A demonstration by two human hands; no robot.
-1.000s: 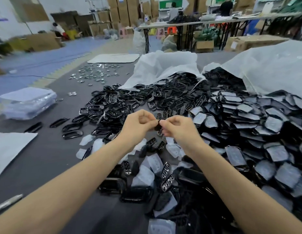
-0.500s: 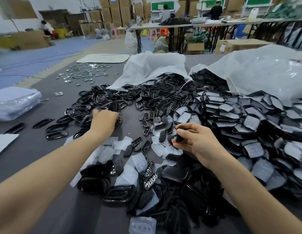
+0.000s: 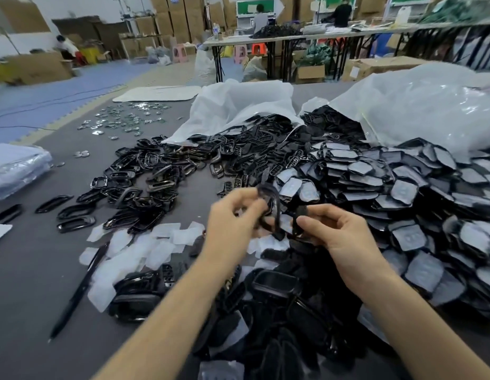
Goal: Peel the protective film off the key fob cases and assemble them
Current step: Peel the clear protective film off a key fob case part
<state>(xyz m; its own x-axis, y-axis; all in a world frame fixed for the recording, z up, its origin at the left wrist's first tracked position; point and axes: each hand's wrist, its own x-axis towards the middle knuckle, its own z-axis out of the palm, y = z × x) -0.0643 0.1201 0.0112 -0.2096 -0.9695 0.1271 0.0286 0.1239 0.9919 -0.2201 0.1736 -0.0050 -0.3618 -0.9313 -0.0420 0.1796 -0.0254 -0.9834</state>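
Alignment matters most here: the left hand (image 3: 233, 218) has its grip curled round a glossy black loop-shaped frame (image 3: 275, 204), while the right hand (image 3: 345, 237) pinches a small dark insert (image 3: 301, 212) between thumb and fingertips. Both parts are up above the counter (image 3: 32, 270), just over the near heap. Judging by the pose, the insert is about to be seated in the frame. It would go best squared to the opening and pressed evenly, not forced at one corner, since thin moulded plastic may flex or scuff. Blur hides the insert's exact shape. Shiny hollow frames (image 3: 145, 182) lie to the left and flat shells (image 3: 403, 187) under dull grey film to the right. Limp, translucent peeled films (image 3: 156, 242) lie close by.
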